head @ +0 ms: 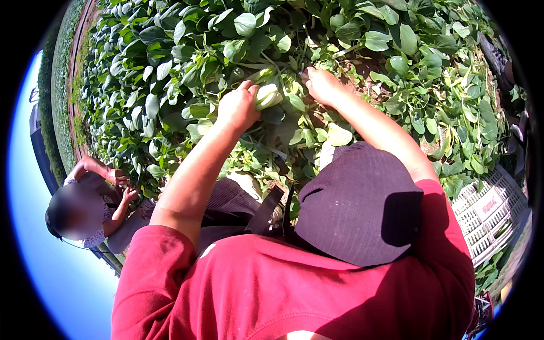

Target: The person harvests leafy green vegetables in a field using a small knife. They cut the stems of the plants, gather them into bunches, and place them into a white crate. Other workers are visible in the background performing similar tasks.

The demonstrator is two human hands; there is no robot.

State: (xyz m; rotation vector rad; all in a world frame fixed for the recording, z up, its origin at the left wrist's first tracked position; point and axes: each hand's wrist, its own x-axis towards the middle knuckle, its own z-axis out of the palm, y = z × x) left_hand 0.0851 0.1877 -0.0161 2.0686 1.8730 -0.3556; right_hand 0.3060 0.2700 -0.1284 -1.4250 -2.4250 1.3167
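My left hand (239,105) is closed around a head of bok choy (268,96), its pale, rounded base pointing right, out of the fist. Across a short gap, my right hand (324,86) has its fingers pinched low among the plants. A small, shiny tool (302,75) shows at those fingertips; most of it is hidden, and its exact kind cannot be made out. Leafy bok choy plants (246,25) stand close beyond both hands. Loose, trimmed leaves (339,135) lie on the ground below them.
At the right, a white slatted plastic crate (488,208) bears writing. Another person (91,212) works at the left edge of the bed, hands near the plants. My bent knees (361,204) are close below my arms. Bare soil (361,70) shows between plants.
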